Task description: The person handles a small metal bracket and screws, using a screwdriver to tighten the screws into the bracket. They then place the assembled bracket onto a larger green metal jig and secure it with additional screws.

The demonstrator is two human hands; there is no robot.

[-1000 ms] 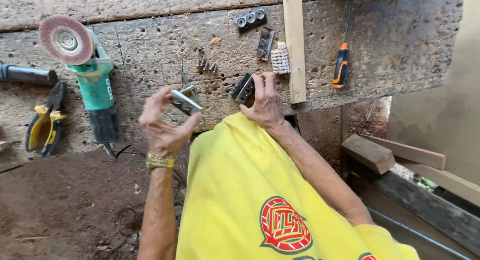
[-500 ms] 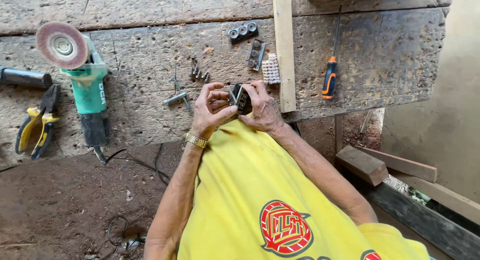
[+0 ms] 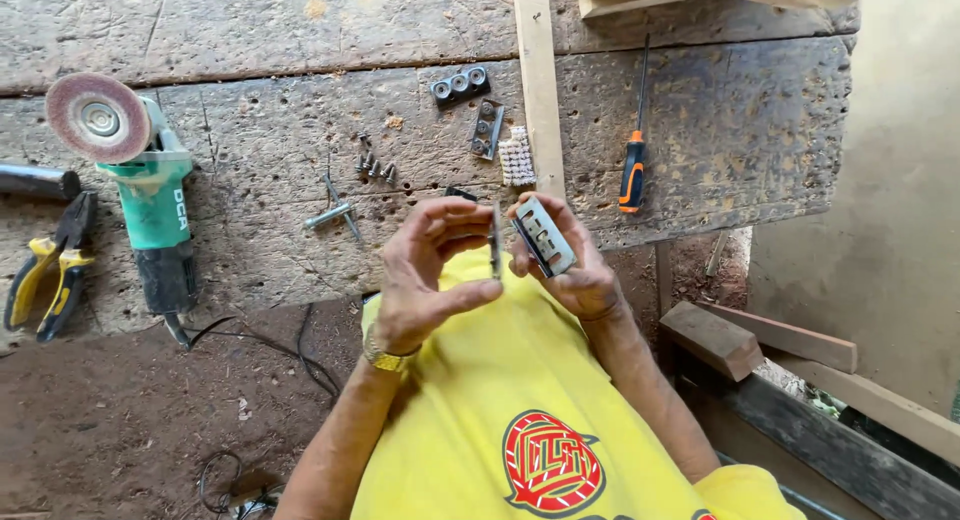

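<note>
While the person looked down, a big old wooden workbench [image 3: 700,130] filled the top of the view, full of little holes. A long wooden slat [image 3: 538,90] lay across it, running away from the person. At the left end lay a green angle grinder [image 3: 150,200] with a round pinkish disc, and next to it were yellow-handled pliers [image 3: 50,270]. An orange and black screwdriver [image 3: 632,165] lay to the right of the slat. Some small screws [image 3: 375,165] sat near the middle of the bench.

The left hand [image 3: 425,280] was closed on a thin flat metal plate [image 3: 495,242], pinched between thumb and fingers (its thin edge faced the camera). The right hand [image 3: 580,270] gripped a small grey metal block with slots [image 3: 545,235], tilted. Both pieces were held up just in front of the bench edge, above the yellow shirt [image 3: 500,400], very near each other, but I cannot tell if they touched.
</note>
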